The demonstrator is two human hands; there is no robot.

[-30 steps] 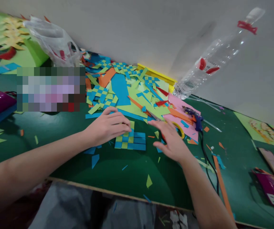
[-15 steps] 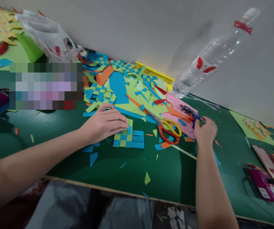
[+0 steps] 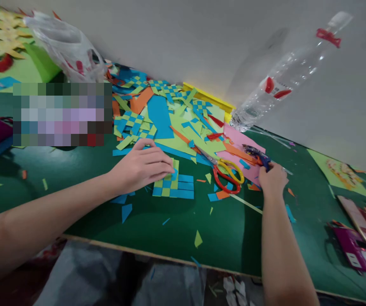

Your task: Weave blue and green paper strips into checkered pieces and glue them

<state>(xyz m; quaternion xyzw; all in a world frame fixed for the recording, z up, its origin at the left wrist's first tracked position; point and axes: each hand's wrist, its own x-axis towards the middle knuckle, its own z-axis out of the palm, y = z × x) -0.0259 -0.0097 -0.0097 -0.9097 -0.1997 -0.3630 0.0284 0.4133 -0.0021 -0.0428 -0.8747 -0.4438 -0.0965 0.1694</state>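
My left hand (image 3: 149,165) is closed, its fingertips pressed together on the upper part of a small woven paper mat (image 3: 168,189) of green and blue strips. Loose blue strip ends stick out from the mat's right side. At the right, my right hand (image 3: 274,178) has its fingers wrapped round a dark blue glue gun (image 3: 263,160) with an orange trigger; its nozzle points away to the left, over a pink paper sheet (image 3: 249,173). Between the two hands lie scissors (image 3: 216,163) with red and yellow handles.
Woven mats (image 3: 131,123), strips and paper sheets heap up along the wall. A clear plastic bottle (image 3: 266,93) stands at the back, near a yellow tray edge (image 3: 208,97). A plastic bag (image 3: 68,46) sits back left; a phone (image 3: 355,216) and purple device (image 3: 351,248) lie right.
My right hand has closed further round the glue gun, which is now tilted and shifted slightly. My left hand stays on the woven mat.
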